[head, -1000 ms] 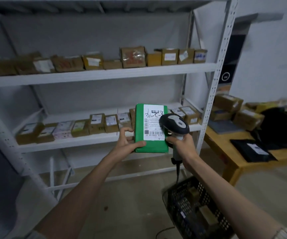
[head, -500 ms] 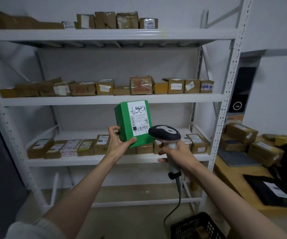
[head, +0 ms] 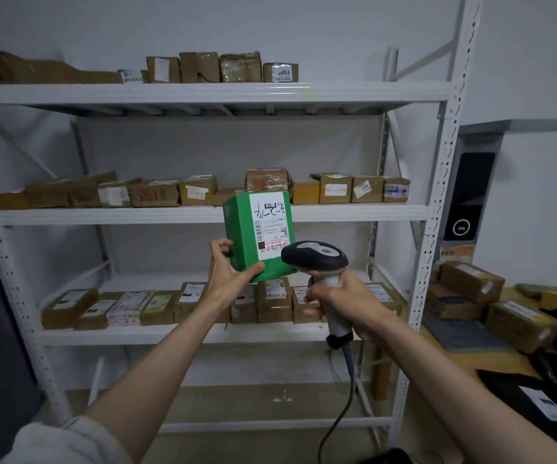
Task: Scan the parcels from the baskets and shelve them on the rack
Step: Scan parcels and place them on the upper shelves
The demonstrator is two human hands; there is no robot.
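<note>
Comparing with a second ago, the view is seen to have risen: the top shelf of the rack point(head: 203, 93) has come into sight and the basket has dropped out of the lower edge. At the rack's left end, brown cartons point(head: 69, 308) are lined along the front edge of the lower shelf. The green parcel point(head: 258, 236), earlier held low before that shelf, has been lifted in front of the middle shelf's front edge and turned slightly. It is gripped at its lower left corner by the left hand point(head: 228, 279), thumb curled under and fingers round the side. A red scan line is now cast across the barcode of its label point(head: 270, 229). To the right, the scanner point(head: 315, 259) is held just beside the parcel, its handle enclosed by the curled fingers of the right hand point(head: 344, 303). Scanning is judged under way; shelving is not yet done. Further parcels point(head: 471, 284) are stacked on the wooden table point(head: 471, 370) at the right edge.
</note>
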